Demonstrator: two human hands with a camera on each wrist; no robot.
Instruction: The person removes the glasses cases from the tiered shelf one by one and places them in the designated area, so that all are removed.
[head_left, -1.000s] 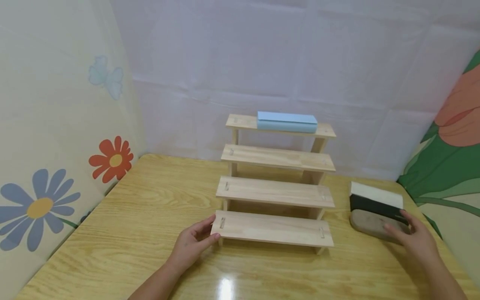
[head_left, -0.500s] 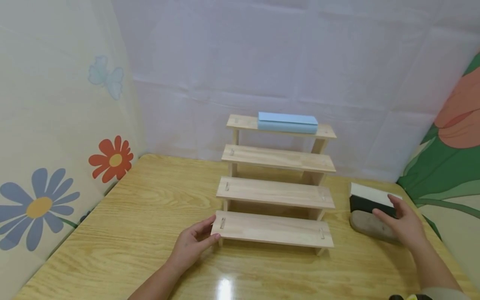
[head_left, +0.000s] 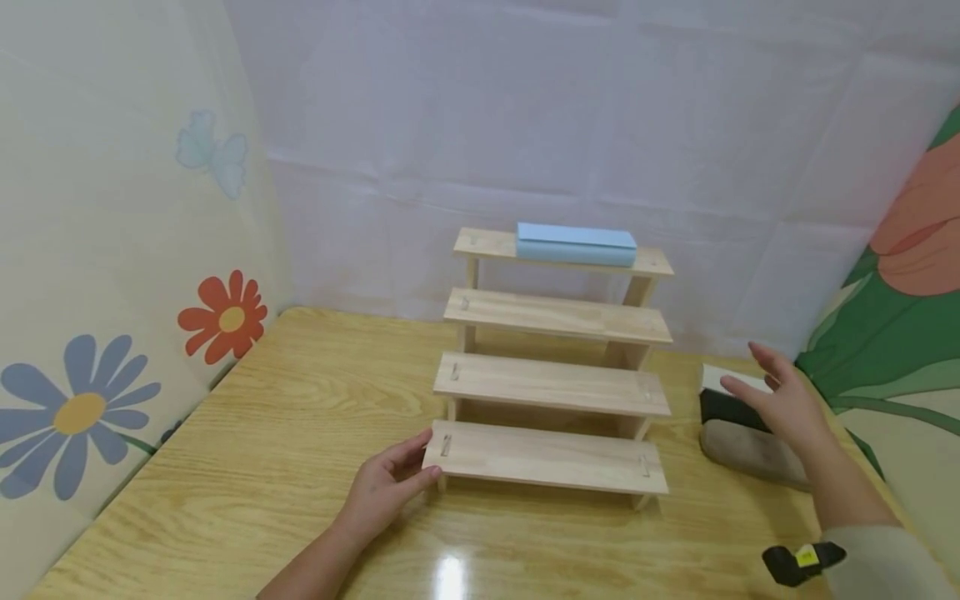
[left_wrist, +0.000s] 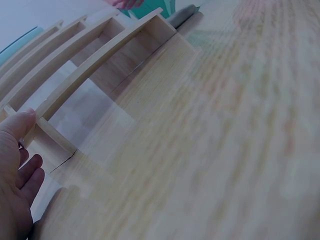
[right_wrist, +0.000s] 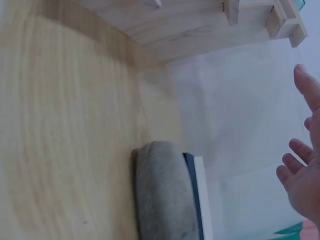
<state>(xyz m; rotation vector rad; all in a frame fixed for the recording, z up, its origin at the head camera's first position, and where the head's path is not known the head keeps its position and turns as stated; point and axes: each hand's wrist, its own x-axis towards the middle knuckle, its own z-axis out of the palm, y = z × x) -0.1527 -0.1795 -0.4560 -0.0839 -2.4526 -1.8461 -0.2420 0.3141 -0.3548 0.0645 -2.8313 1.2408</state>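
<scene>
A four-tier wooden step shelf [head_left: 547,454] stands mid-table. My left hand [head_left: 386,492] pinches the left end of its lowest board, the thumb at the front corner, as the left wrist view also shows. On the top board lies a light blue glasses case [head_left: 576,246]. Right of the shelf lie a grey-brown rounded case [head_left: 753,450], a black case [head_left: 727,410] and a white case [head_left: 718,377], side by side. My right hand [head_left: 787,408] hangs above these cases, holding nothing, its fingers apart; it partly hides the white and black ones.
The wood-grain table [head_left: 300,417] runs back to a pale cloth wall [head_left: 420,125]. Flower-printed panels [head_left: 82,250] stand at both sides. A black-and-yellow item [head_left: 804,564] sits by the right sleeve.
My right hand has moved from over the grey-brown case up, away and slightly left, toward the white case. The left hand, the shelf and the cases stay put.
</scene>
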